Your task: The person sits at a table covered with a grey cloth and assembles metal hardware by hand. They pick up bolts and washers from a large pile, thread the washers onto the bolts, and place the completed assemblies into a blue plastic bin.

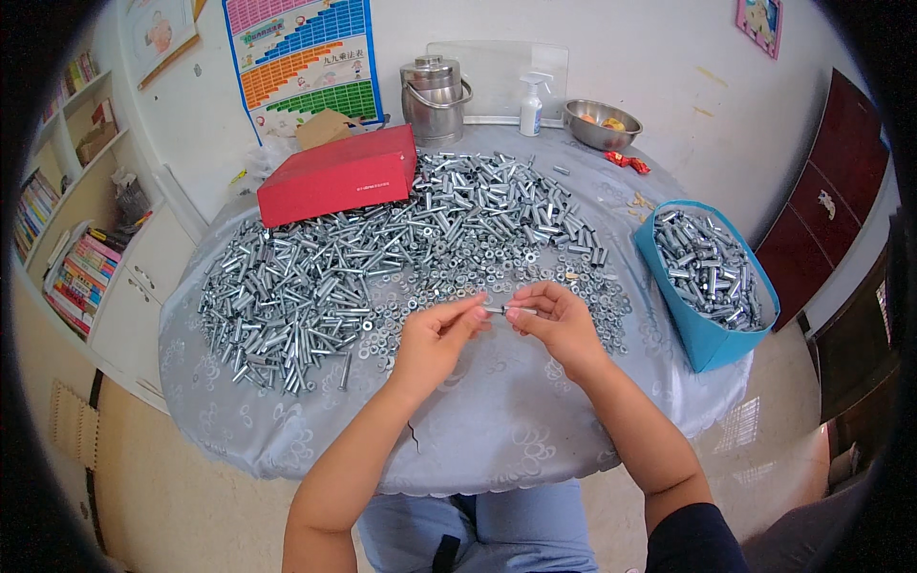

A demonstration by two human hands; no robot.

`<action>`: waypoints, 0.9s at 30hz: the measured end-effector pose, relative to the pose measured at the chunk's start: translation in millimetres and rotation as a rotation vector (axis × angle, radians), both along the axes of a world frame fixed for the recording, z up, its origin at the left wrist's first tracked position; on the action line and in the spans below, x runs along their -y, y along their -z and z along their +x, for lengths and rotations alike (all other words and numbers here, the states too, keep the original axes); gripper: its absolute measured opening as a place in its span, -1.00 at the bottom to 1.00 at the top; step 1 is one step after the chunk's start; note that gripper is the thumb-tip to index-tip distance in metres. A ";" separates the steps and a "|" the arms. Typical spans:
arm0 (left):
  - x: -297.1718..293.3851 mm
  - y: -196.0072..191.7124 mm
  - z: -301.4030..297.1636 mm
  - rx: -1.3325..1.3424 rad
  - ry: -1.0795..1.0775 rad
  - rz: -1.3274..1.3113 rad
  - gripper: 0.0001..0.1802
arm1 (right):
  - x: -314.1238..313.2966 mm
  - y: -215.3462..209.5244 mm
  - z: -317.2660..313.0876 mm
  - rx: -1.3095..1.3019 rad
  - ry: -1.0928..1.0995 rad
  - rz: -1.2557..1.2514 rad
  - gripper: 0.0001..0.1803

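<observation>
In front of me, above the table's near part, my left hand (pixel 432 342) and my right hand (pixel 564 332) meet fingertip to fingertip. Both pinch a slim silvery bolt (pixel 496 309) lying roughly level between them; the fingers cover its ends, so any small part on it is hard to make out. Just beyond my hands spread loose nuts and washers (pixel 449 277). To the left is a heap of long bolts (pixel 287 310), and one bolt (pixel 345 372) lies apart near my left wrist. Short metal sleeves (pixel 487 205) are heaped farther back.
A blue fabric bin (pixel 705 351) full of metal sleeves stands at the right edge. Toward the back are a red box (pixel 334 181), a steel pot (pixel 435 105), a spray bottle (pixel 531 107) and a steel bowl (pixel 578 129). A grey cloth (pixel 487 430) covers the round table.
</observation>
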State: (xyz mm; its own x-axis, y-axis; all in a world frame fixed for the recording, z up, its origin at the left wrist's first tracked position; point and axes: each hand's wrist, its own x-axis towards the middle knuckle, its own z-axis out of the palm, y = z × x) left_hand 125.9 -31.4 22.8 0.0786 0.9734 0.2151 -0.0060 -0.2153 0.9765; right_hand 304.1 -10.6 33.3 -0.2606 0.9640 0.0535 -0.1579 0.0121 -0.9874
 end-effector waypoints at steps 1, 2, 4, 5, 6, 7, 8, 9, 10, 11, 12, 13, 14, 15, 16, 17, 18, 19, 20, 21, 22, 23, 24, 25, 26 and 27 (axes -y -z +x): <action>2.2 0.7 0.7 -0.050 0.028 -0.001 -0.72 | 0.0 0.6 -0.7 0.001 -0.013 0.009 -0.73; 3.3 1.5 1.9 -0.099 0.059 -0.001 -0.73 | 0.6 1.3 -1.2 0.004 -0.024 0.018 -0.71; 3.3 3.0 3.1 -0.104 0.075 0.008 -0.74 | 0.8 1.4 0.1 0.018 -0.043 0.020 -0.67; 3.1 3.1 2.7 -0.108 0.083 0.013 -0.74 | 0.3 0.2 1.1 0.026 -0.052 0.013 -0.66; 2.7 2.7 2.0 -0.123 0.093 0.021 -0.73 | 0.3 -0.7 1.5 0.035 -0.062 0.005 -0.65; 2.0 2.1 1.0 -0.137 0.103 0.030 -0.72 | 1.0 -1.5 1.2 0.049 -0.068 0.009 -0.64; 1.8 1.6 0.4 -0.152 0.112 0.038 -0.71 | 2.0 -2.6 0.9 0.063 -0.075 0.014 -0.64; 2.1 1.6 0.6 -0.126 0.112 0.020 -0.70 | 2.6 -3.2 0.7 0.076 -0.082 0.018 -0.63; 2.4 1.7 1.1 -0.100 0.111 0.001 -0.70 | 2.4 -3.0 0.5 0.063 -0.084 -0.006 -0.64; 2.5 1.9 1.7 -0.072 0.111 -0.017 -0.70 | 2.0 -2.8 0.9 0.051 -0.084 -0.030 -0.64; 2.4 2.1 1.6 -0.076 0.113 -0.017 -0.70 | 2.0 -2.9 1.4 0.039 -0.085 -0.054 -0.63; 2.1 2.6 1.2 -0.081 0.115 -0.016 -0.71 | 2.4 -3.5 2.6 0.030 -0.101 -0.062 -0.63; 1.5 3.2 0.1 -0.087 0.114 -0.015 -0.71 | 2.5 -3.9 3.4 0.019 -0.119 -0.071 -0.63; 0.4 4.2 -0.4 -0.068 0.097 -0.014 -0.72 | 2.7 -4.5 3.5 0.007 -0.137 -0.079 -0.63; -1.2 5.3 -0.6 -0.049 0.080 -0.012 -0.73 | 3.5 -5.6 1.4 -0.059 -0.119 -0.088 -0.65; -2.4 6.1 -0.1 -0.029 0.064 -0.011 -0.74 | 4.5 -6.2 -1.0 -0.125 -0.098 -0.098 -0.66; -3.1 5.4 0.0 -0.016 0.057 -0.020 -0.75 | 5.0 -6.4 -2.2 -0.191 -0.078 -0.108 -0.67; -3.7 4.1 0.2 -0.004 0.050 -0.029 -0.76 | 3.9 -5.3 -1.7 -0.212 -0.077 -0.128 -0.69; -3.5 3.0 1.1 0.011 0.044 -0.039 -0.76 | 2.1 -4.0 0.0 -0.231 -0.076 -0.148 -0.70; -2.9 2.2 1.5 0.018 0.052 -0.049 -0.75 | 1.0 -3.4 1.6 -0.250 -0.074 -0.168 -0.72; -2.2 1.3 1.5 0.025 0.061 -0.060 -0.74 | 0.9 -3.6 2.9 -0.243 -0.067 -0.170 -0.73; -1.8 0.4 1.0 0.031 0.067 -0.069 -0.74 | 0.6 -4.4 3.3 -0.238 -0.063 -0.171 -0.74; -2.0 0.5 1.0 0.051 0.077 -0.070 -0.72 | 0.3 -5.1 3.6 -0.232 -0.058 -0.172 -0.75; -2.4 1.1 0.9 0.071 0.086 -0.070 -0.70 | 0.4 -6.4 3.9 -0.221 -0.051 -0.177 -0.74; -2.6 1.5 1.0 0.090 0.097 -0.072 -0.68 | 1.0 -7.7 4.3 -0.209 -0.044 -0.184 -0.74; -2.1 0.6 0.8 0.102 0.107 -0.077 -0.67 | 1.3 -8.4 4.7 -0.198 -0.036 -0.190 -0.74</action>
